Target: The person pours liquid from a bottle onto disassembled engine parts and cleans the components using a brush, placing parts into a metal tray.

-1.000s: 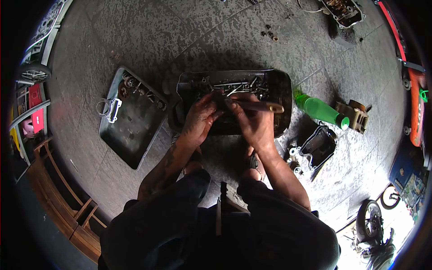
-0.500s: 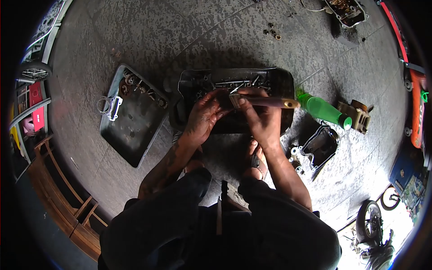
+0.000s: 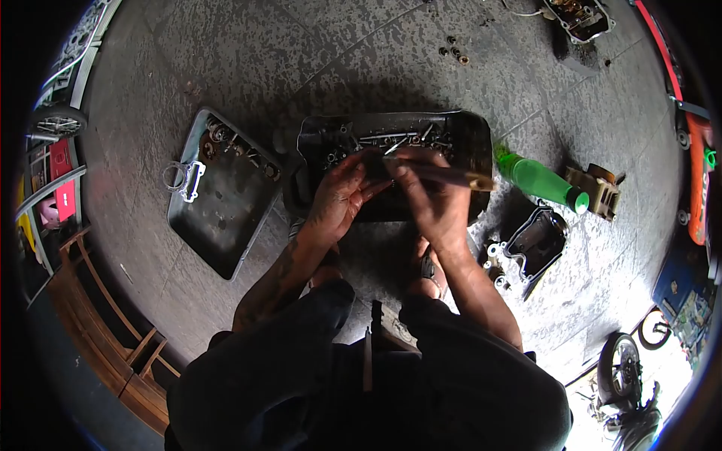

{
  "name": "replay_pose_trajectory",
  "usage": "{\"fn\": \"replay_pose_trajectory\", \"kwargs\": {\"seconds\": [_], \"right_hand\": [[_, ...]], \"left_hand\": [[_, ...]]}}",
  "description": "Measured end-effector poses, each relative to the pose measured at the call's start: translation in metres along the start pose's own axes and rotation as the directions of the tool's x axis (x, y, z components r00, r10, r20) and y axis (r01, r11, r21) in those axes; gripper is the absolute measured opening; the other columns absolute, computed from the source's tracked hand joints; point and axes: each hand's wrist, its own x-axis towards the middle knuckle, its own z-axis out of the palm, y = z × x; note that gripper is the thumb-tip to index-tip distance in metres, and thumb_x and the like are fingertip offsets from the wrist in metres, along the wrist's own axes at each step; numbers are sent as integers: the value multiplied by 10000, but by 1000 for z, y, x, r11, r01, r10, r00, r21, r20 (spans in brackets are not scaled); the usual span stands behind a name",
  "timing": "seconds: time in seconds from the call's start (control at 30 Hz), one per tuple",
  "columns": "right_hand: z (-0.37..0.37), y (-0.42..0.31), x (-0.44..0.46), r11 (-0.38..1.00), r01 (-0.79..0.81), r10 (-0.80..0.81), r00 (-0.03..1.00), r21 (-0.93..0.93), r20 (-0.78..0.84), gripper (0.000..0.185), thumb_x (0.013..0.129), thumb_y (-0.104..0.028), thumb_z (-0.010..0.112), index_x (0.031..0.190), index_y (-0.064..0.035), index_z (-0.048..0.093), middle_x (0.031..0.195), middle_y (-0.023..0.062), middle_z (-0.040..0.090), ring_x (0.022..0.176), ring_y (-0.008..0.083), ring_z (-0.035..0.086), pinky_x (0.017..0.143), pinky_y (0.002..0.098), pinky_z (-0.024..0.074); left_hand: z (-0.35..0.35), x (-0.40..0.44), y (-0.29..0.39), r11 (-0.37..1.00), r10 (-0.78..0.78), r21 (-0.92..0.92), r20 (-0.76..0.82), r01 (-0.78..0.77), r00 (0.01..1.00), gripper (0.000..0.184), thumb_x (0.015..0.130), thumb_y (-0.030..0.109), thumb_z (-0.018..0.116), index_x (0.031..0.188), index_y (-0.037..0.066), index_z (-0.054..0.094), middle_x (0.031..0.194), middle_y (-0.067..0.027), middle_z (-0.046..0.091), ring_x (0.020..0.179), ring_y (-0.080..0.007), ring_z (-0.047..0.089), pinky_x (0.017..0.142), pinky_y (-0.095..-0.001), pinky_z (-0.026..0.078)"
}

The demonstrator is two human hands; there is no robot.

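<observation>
My right hand (image 3: 435, 203) is closed around a paintbrush (image 3: 455, 177), its wooden handle pointing right and its bristle end towards my other hand. The brush is smeared by motion. My left hand (image 3: 338, 199), wet and grimy, has its fingers curled round a small dark part against the brush's end; its kind cannot be made out. Both hands are over a black plastic basin (image 3: 483, 139) between my feet. Metal bolts and small engine parts (image 3: 380, 141) lie along the basin's far side.
At left, a grey tray (image 3: 218, 244) holds greasy parts, with a metal gasket-like piece (image 3: 194, 182) on its edge. To the right are a green bottle (image 3: 538, 180), a cylinder block (image 3: 598, 192) and an engine cover (image 3: 538, 240). A wooden bench (image 3: 101, 331) stands lower left.
The brush's handle end has swung slightly down and towards me, and the brush is now blurred. My right hand has tilted with it; my left hand stays nearly in place.
</observation>
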Motion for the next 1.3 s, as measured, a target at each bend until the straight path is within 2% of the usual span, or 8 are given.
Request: {"fn": "replay_pose_trajectory", "kwargs": {"seconds": [0.1,0.3,0.4,0.63,0.7,0.93,1.03,1.3], "right_hand": [[-10,2,8,964,-94,107,994,-250,38,162,884,-67,634,1034,-5,648,898,135,686,820,215,680,715,296,524],[-1,9,-3,996,78,-77,997,-34,31,155,887,-74,637,1027,-9,649,893,125,681,829,216,676,722,303,522],[-8,1,1,988,-90,99,993,-128,67,151,897,-73,632,1030,-3,643,915,106,688,832,170,665,720,278,514],[-2,-2,-7,996,-4,5,1000,87,-13,154,897,-55,631,1040,1,636,936,110,690,874,149,656,776,267,508],[-8,-4,-6,993,-17,26,997,-119,76,146,893,-50,635,1028,6,635,941,108,688,879,147,654,775,268,509],[-5,-9,-5,978,-131,132,991,163,3,153,894,-30,626,1036,26,624,952,109,686,889,133,646,788,266,510],[-1,-3,-5,991,-130,130,984,-7,119,160,897,-29,622,1044,32,617,965,109,686,898,142,647,798,267,511],[-16,3,-2,974,-166,190,969,154,-160,155,900,-44,620,1045,12,624,943,93,671,890,131,633,798,265,513]], "left_hand": [[-2,1,-3,1000,9,26,-28,-8,1000,383,988,193,489,1311,-6,442,1247,-119,559,1149,-235,567,1021,-417,454],[0,1,7,998,-4,-67,30,6,1000,374,982,192,500,1302,1,465,1248,-120,560,1166,-233,555,1024,-419,447],[-3,2,3,999,-15,47,-10,15,1000,414,969,178,502,1334,-5,433,1264,-124,555,1166,-240,555,1039,-410,443],[0,4,7,999,-14,-48,-50,12,999,430,975,192,489,1347,-12,419,1271,-121,550,1168,-247,554,1053,-420,428],[-1,3,9,1000,-17,-11,-15,17,1000,431,979,207,487,1340,-20,426,1274,-119,548,1174,-245,548,1062,-424,415],[1,1,9,994,-2,-109,10,3,1000,418,982,240,491,1319,-6,465,1248,-104,565,1160,-203,550,1038,-402,423],[2,1,10,990,-21,-139,16,23,1000,388,1005,250,443,1315,17,467,1245,-108,563,1167,-205,546,1036,-381,428],[0,2,8,976,-51,-213,-2,50,999,446,1000,288,449,1330,-10,420,1287,-179,531,1209,-299,514,1078,-446,382]]}}
